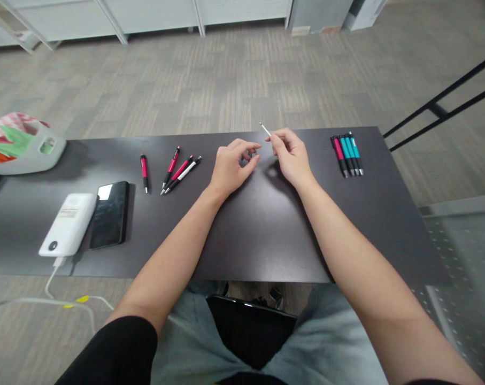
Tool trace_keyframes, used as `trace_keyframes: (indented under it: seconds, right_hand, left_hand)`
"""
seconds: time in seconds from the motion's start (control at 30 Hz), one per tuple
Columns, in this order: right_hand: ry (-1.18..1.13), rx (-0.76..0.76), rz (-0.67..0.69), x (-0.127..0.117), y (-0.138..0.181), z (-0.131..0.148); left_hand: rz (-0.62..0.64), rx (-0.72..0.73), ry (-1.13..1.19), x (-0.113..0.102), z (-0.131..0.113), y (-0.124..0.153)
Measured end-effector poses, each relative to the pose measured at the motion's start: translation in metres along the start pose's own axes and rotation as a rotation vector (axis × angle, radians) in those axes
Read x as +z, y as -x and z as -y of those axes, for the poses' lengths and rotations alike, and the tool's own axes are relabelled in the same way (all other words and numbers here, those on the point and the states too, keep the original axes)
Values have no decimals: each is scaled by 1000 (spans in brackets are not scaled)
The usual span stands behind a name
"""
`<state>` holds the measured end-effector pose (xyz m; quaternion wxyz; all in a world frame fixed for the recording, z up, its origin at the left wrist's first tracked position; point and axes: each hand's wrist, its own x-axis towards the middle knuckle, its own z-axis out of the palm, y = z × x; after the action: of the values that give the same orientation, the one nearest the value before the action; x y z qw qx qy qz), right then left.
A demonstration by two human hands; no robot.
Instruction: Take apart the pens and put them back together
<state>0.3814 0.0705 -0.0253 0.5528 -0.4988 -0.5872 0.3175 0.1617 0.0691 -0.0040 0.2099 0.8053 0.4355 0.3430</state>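
My right hand (pixel 291 156) is closed in a pinch on a thin white pen refill (pixel 265 129), held above the far edge of the dark table (pixel 242 224). My left hand (pixel 231 167) rests on the table beside it, fingers curled round a small part that I cannot make out. Left of my hands lie a single red pen (pixel 145 172) and a loose group of three pens (pixel 180 172), red and white. To the right sits a tight row of several red and teal pens (pixel 347 155).
A black phone (pixel 109 214) and a white power bank (pixel 68 224) with a cable lie at the table's left. A colourful bag (pixel 20 141) sits at the far left corner. Black rails (pixel 438 109) stand to the right over grey carpet.
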Motion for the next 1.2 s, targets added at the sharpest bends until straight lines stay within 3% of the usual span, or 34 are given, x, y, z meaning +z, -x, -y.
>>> trace_keyframes:
  seconds: [0.27, 0.53, 1.0, 1.2]
  right_hand:
    - [-8, -42, -1, 2, 0, -4]
    - [-26, -52, 10, 2, 0, -6]
    - [3, -33, 4, 3, 1, -2]
    - [-1, -35, 11, 2, 2, -1]
  left_hand:
    - [19, -38, -169, 4, -2, 3]
    - [101, -85, -155, 9, 6, -2]
    - [93, -146, -143, 14, 11, -5]
    - [-79, -140, 13, 5, 14, -5]
